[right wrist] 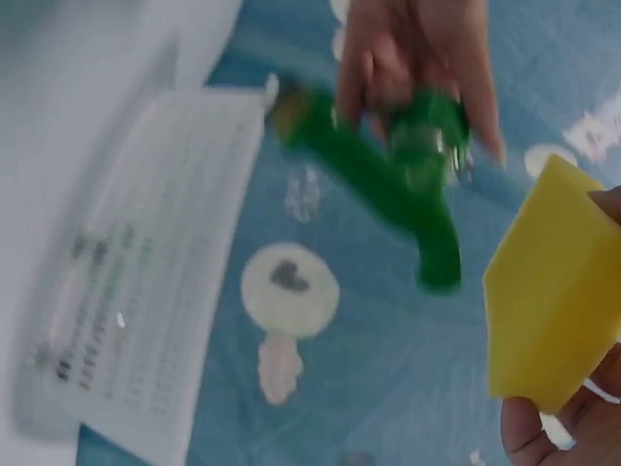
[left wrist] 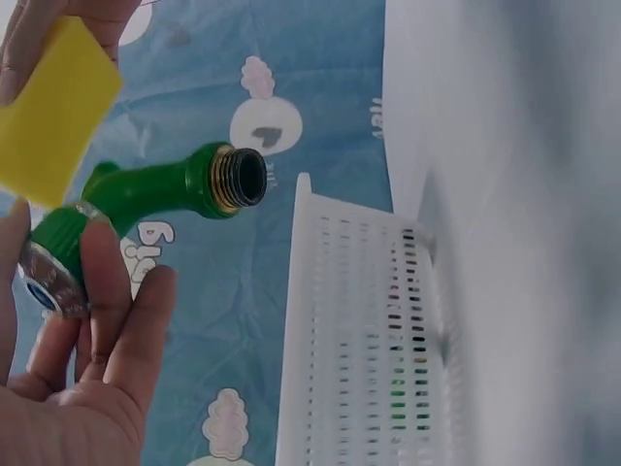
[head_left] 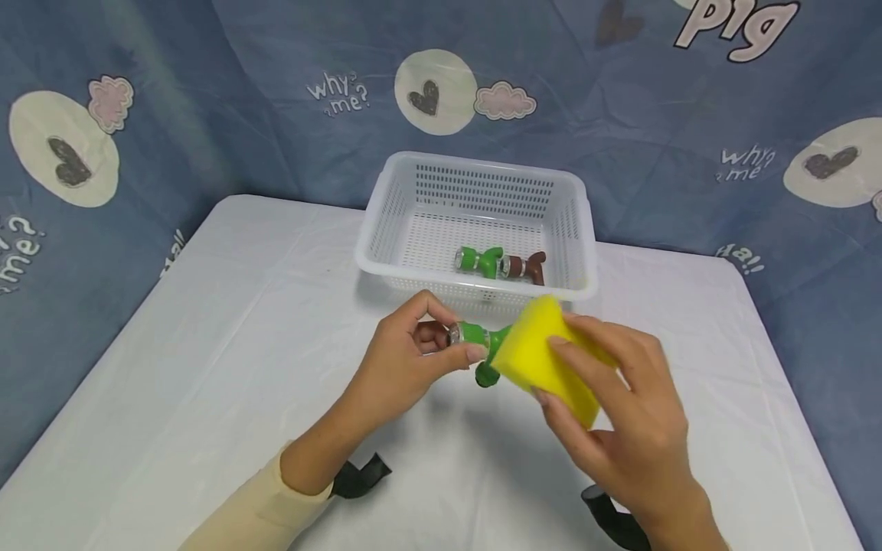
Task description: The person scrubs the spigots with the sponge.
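My left hand (head_left: 400, 360) pinches the knob-like, silver-rimmed end of a green faucet (head_left: 473, 334) between thumb and fingers, above the table. In the left wrist view the threaded brass-coloured mouth of that faucet (left wrist: 160, 189) points toward the basket side. A yellow sponge (head_left: 551, 360) is gripped by the fingertips and thumb of my right hand (head_left: 637, 421). From the head view the sponge overlaps part of the faucet; the right wrist view has a gap between the sponge (right wrist: 548, 286) and the blurred faucet (right wrist: 388, 184).
Beyond the hands, a white perforated basket (head_left: 475, 287) stands on the white-covered table (head_left: 276, 306). A second green faucet (head_left: 480, 261) and a brown faucet (head_left: 527, 267) lie in it. Black curved pieces (head_left: 361, 476) show by both wrists. A blue printed curtain (head_left: 276, 115) hangs behind.
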The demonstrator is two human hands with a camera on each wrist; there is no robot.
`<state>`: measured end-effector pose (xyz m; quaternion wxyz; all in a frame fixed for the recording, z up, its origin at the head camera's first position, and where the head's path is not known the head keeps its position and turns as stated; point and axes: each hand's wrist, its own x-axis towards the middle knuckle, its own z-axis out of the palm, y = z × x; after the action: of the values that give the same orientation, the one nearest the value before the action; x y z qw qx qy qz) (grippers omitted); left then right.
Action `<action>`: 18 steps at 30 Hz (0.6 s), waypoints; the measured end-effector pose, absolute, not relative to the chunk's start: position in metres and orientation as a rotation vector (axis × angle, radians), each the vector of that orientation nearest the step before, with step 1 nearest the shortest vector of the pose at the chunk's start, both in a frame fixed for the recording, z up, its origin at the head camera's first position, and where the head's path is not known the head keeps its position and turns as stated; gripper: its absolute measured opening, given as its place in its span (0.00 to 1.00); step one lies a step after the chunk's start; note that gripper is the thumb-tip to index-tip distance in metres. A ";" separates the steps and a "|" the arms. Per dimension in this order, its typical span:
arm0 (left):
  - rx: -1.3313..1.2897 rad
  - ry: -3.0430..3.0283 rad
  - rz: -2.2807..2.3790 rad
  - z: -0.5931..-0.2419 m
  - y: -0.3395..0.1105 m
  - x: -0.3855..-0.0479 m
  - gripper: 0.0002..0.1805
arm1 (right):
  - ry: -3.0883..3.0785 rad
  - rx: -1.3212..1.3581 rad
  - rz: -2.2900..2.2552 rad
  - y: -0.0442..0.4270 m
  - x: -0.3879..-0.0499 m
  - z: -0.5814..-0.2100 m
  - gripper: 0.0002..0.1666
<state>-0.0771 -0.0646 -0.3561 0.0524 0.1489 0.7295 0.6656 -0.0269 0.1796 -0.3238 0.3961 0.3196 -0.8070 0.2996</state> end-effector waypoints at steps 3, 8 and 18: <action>0.347 2.180 2.041 -0.356 -0.064 -0.078 0.18 | -2.037 0.902 0.646 0.168 -0.027 -0.330 0.25; 0.291 2.150 2.050 -0.355 -0.063 -0.081 0.15 | -1.978 0.937 0.536 0.152 -0.029 -0.343 0.18; 0.238 2.148 2.118 -0.353 -0.067 -0.083 0.14 | -2.063 1.126 0.629 0.145 -0.025 -0.352 0.15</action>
<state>-0.0833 -0.0671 -0.3527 0.0578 0.0787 0.7087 0.6987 -0.0253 0.1448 -0.3516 0.3469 0.4341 -0.7952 0.2425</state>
